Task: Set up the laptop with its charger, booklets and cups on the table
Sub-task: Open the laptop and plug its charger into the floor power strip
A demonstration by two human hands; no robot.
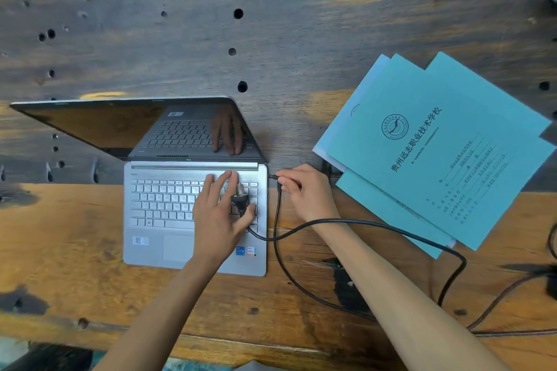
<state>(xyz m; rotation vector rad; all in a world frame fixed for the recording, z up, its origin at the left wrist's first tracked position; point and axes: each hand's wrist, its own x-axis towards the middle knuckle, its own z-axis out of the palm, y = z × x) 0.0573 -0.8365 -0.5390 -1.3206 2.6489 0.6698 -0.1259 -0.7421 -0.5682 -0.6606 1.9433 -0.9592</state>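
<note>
Weathered wooden worktop [286,39], grey and orange-brown, dotted with round dark holes, seen from above.

Silver laptop [168,220] lying open at left of centre, near the front edge; dark screen tilted back, mirroring keyboard and a hand.

Fanned stack of turquoise booklets [452,144] to the right of the laptop, apart from it, top cover printed with a round emblem and Chinese characters.

Two bare forearms reaching in from the bottom edge.

Black charger cable [391,227] looping over the worktop from the laptop's right side, passing across the right wrist and on toward the right edge; another dark cord at the far right.

Left hand [218,217] resting on the right half of the keyboard, fingers [224,181] spread flat and relaxed, thumb beside a black mains plug [240,200] lying on the keys with metal prongs pointing away; hard to tell whether thumb actually grips the plug.

Right hand [307,193] just beside the laptop's right edge, fingers pinched closed around the small charger connector [272,177], its tip at the laptop's side near the hinge; seated or not, cannot tell.
</note>
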